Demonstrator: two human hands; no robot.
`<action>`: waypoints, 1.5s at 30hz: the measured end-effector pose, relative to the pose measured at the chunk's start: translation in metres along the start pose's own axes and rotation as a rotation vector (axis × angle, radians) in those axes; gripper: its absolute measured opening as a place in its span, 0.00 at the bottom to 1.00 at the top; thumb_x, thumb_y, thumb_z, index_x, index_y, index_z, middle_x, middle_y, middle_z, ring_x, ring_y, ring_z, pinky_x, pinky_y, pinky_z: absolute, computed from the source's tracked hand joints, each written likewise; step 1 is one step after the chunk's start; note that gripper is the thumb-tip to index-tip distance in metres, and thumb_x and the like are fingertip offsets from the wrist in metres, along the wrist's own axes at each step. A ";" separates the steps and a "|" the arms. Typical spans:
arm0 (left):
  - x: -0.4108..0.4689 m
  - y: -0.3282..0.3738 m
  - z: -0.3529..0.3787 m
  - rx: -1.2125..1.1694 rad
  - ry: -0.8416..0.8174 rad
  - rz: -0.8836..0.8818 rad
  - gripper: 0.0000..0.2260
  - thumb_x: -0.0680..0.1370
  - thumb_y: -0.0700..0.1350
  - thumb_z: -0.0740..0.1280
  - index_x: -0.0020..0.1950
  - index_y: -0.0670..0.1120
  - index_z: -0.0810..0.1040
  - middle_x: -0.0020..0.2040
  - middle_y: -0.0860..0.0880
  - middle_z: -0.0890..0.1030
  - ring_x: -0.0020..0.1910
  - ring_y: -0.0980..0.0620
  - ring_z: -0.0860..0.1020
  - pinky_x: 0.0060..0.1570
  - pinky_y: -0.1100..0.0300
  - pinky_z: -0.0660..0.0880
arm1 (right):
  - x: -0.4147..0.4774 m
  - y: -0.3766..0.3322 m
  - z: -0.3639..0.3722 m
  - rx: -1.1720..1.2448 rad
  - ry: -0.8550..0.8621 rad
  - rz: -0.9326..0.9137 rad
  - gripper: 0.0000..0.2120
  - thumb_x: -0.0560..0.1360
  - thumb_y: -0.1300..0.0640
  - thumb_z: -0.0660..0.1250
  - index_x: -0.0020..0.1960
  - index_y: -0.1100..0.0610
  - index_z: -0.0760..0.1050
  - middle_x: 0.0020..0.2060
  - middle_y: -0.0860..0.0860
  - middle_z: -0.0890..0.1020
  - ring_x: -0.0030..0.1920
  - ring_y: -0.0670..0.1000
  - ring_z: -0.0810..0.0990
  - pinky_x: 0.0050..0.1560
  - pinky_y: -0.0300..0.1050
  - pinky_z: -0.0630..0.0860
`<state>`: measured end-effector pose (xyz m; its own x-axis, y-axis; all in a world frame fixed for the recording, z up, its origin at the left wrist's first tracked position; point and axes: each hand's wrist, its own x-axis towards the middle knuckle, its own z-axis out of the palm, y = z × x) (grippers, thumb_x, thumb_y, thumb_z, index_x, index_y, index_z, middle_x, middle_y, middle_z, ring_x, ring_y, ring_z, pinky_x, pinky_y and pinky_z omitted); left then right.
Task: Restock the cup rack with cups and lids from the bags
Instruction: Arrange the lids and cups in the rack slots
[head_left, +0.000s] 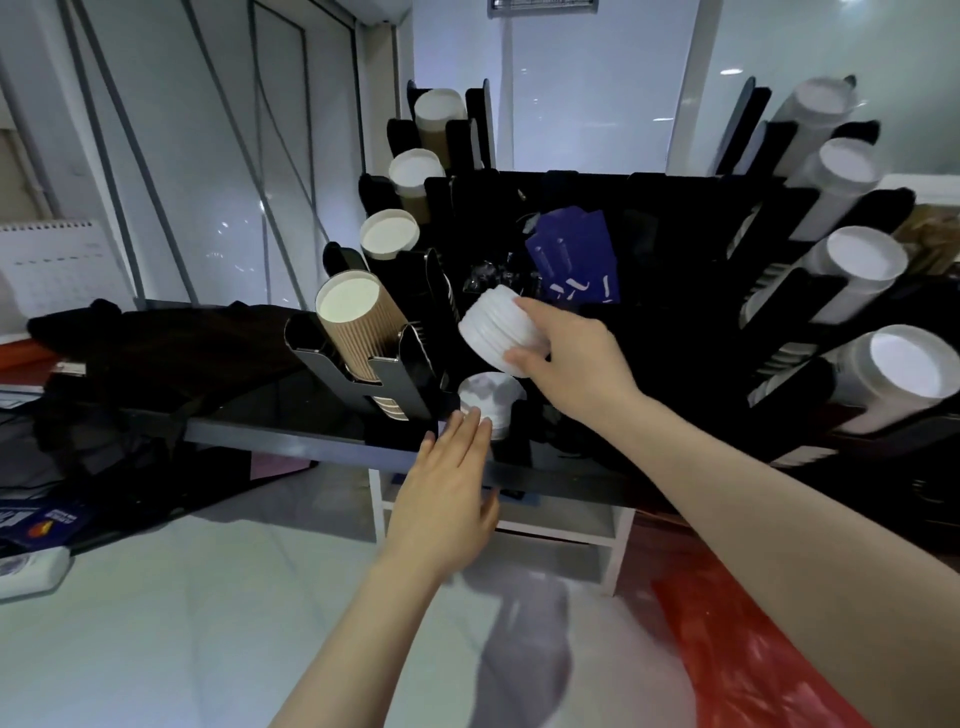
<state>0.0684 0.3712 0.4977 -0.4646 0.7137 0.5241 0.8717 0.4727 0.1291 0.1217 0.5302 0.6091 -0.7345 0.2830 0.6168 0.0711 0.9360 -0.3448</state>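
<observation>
A black cup rack (613, 197) stands on a dark counter. Its left column holds slanted stacks of brown ribbed cups (358, 332); its right column holds white cup stacks (852, 280). My right hand (576, 358) grips a stack of white lids (496, 330) over the rack's middle, fingers and thumb curled round it. Below it, more white lids (488, 397) sit in a low slot at the rack's front. My left hand (447, 488) reaches toward that slot with straight fingers, fingertips touching those lids.
Blue packets (576, 254) lie in the rack's centre. Dark cloth (156, 353) covers the counter to the left. The counter's front edge (311, 441) runs under my left hand. A white shelf unit (571, 525) stands below. Red plastic (737, 639) lies on the floor at right.
</observation>
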 end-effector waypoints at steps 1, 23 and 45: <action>-0.002 -0.002 0.000 0.003 -0.001 -0.003 0.32 0.79 0.49 0.60 0.78 0.45 0.48 0.79 0.48 0.50 0.77 0.51 0.46 0.72 0.58 0.40 | 0.002 -0.002 0.006 -0.044 -0.015 -0.020 0.28 0.76 0.49 0.67 0.74 0.51 0.63 0.65 0.53 0.76 0.63 0.54 0.75 0.60 0.49 0.72; -0.017 -0.018 0.008 -0.010 0.008 -0.062 0.31 0.79 0.50 0.60 0.78 0.46 0.50 0.78 0.50 0.52 0.77 0.52 0.47 0.69 0.62 0.36 | 0.005 -0.009 0.039 -0.403 -0.290 -0.104 0.24 0.77 0.52 0.65 0.72 0.50 0.65 0.55 0.53 0.80 0.53 0.56 0.79 0.48 0.47 0.73; -0.005 -0.011 0.014 -0.069 -0.041 -0.033 0.32 0.78 0.46 0.61 0.78 0.44 0.50 0.78 0.49 0.52 0.77 0.52 0.48 0.73 0.59 0.43 | -0.022 0.039 -0.030 -0.271 -0.027 0.119 0.25 0.76 0.50 0.66 0.71 0.52 0.67 0.62 0.55 0.78 0.59 0.60 0.77 0.55 0.52 0.74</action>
<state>0.0594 0.3695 0.4818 -0.4983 0.7193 0.4840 0.8637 0.4608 0.2043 0.1607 0.5669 0.6032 -0.7279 0.3918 0.5627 0.3325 0.9194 -0.2101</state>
